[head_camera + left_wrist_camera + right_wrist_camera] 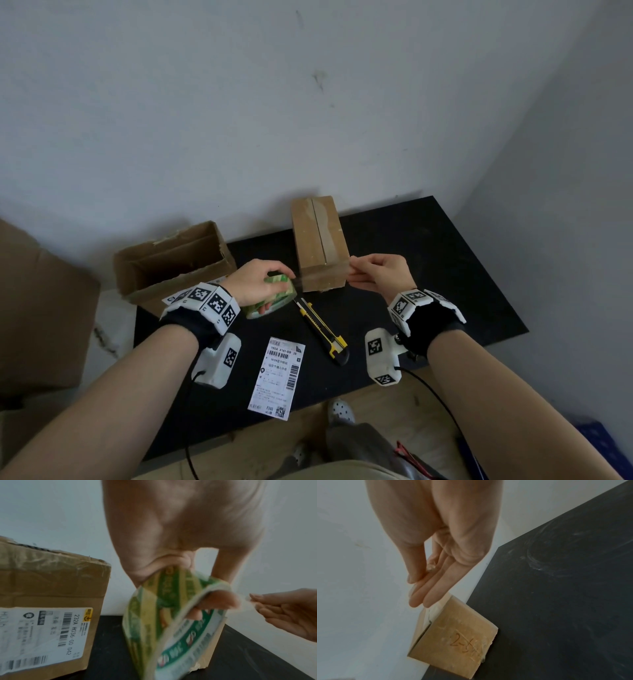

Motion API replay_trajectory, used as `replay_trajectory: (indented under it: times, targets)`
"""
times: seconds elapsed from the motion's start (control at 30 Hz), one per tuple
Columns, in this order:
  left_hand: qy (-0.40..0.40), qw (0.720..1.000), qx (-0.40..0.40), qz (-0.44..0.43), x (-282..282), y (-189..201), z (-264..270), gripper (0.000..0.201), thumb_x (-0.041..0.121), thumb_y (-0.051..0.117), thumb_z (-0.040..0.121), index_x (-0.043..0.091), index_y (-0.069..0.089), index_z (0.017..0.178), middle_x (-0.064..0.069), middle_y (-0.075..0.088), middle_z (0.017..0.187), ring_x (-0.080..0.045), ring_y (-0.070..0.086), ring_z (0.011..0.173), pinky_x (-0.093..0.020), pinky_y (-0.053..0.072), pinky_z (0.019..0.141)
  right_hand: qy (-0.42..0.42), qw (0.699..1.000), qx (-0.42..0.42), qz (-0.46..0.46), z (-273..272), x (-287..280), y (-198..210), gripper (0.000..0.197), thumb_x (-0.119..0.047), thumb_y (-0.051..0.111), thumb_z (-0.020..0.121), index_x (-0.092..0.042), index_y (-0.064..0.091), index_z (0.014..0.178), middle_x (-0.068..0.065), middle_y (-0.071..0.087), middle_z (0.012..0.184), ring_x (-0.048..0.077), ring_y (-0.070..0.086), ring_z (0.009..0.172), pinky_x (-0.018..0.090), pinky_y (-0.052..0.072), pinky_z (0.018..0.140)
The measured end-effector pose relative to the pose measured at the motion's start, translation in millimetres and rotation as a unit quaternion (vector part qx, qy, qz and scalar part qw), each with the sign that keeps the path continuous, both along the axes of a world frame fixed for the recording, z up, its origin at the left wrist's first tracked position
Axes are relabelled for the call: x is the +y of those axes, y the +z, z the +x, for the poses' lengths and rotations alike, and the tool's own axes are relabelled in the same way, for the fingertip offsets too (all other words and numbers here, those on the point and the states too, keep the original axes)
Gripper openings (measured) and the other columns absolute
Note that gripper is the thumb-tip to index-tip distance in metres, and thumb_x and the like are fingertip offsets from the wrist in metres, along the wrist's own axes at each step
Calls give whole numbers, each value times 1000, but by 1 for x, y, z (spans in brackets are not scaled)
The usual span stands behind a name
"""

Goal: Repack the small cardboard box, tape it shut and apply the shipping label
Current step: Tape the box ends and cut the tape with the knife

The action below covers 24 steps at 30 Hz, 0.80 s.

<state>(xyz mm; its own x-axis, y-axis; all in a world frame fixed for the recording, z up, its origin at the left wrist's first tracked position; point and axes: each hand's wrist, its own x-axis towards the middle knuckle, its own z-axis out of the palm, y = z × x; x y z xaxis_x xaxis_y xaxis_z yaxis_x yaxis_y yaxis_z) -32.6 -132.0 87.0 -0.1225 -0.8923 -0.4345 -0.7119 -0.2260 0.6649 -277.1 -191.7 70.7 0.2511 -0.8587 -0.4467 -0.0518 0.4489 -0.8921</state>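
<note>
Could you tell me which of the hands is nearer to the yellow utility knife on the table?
Left. The left hand holds the tape roll just beside the knife's blade end. The right hand is farther off, pinching the tape end at the small box's right corner.

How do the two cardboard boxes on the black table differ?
The box near the left hand is open, flaps up; the small box between the hands is closed, with tape along its top seam. The open box is larger and carries a printed label on its side; the small box shows none. Both are plain brown cardboard.
</note>
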Motion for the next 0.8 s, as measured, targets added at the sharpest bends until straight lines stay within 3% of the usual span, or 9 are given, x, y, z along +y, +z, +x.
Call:
replay_trajectory:
  times: [0.07,0.2,0.3,0.37,0.47,0.6,0.8]
  targets:
    - [12,1000,-13,-6,-3,-5,0,17,26,58,91,27,58,108,-8,63,103,-24,68,80,-40,59,68,-11,1000,14,-1,-5,-4,-2,19,-15,64,87,3,67,93,16,72,87,24,72,81,34,59,76]
    - [43,999,-22,-19,-10,-12,-5,3,31,60,89,28,60,87,-8,65,86,-21,65,58,-27,53,47,-34,999,31,10,-10,-10,-9,17,-15,65,87,1,68,92,14,72,85,23,72,80,33,59,75]
    - [55,997,-40,-38,-18,-15,-5,12,36,57,90,26,64,93,-2,67,84,-24,66,57,-26,52,47,-52,997,48,9,-9,-16,-11,15,-16,66,86,-1,69,89,13,72,84,22,72,79,31,59,73]
    - [58,996,-57,-43,-23,-17,-3,20,38,56,90,24,66,99,1,68,83,-19,65,55,-27,53,51,-57,997,59,11,-7,-22,-10,14,-15,67,85,-2,69,88,12,72,82,20,71,76,28,59,69]
    - [63,995,-68,-43,-28,-20,-2,22,39,54,91,26,67,104,1,68,83,-9,58,41,-20,46,44,-62,994,83,21,-3,-29,-11,13,-14,67,85,-1,68,89,11,72,81,18,71,74,25,58,64]
    - [73,994,-75,-21,-34,-27,-1,25,41,52,92,25,67,104,-2,69,74,-5,51,35,-19,43,44,-66,992,96,40,1,-35,-15,13,-12,67,85,1,68,89,13,71,82,19,71,74,26,58,64]
    - [78,995,-57,4,-40,-34,-2,23,40,52,92,25,67,101,-4,70,79,-7,51,38,-17,41,40,-56,992,101,50,0,-44,-18,12,-12,67,85,0,68,87,13,71,82,20,71,74,28,58,66]
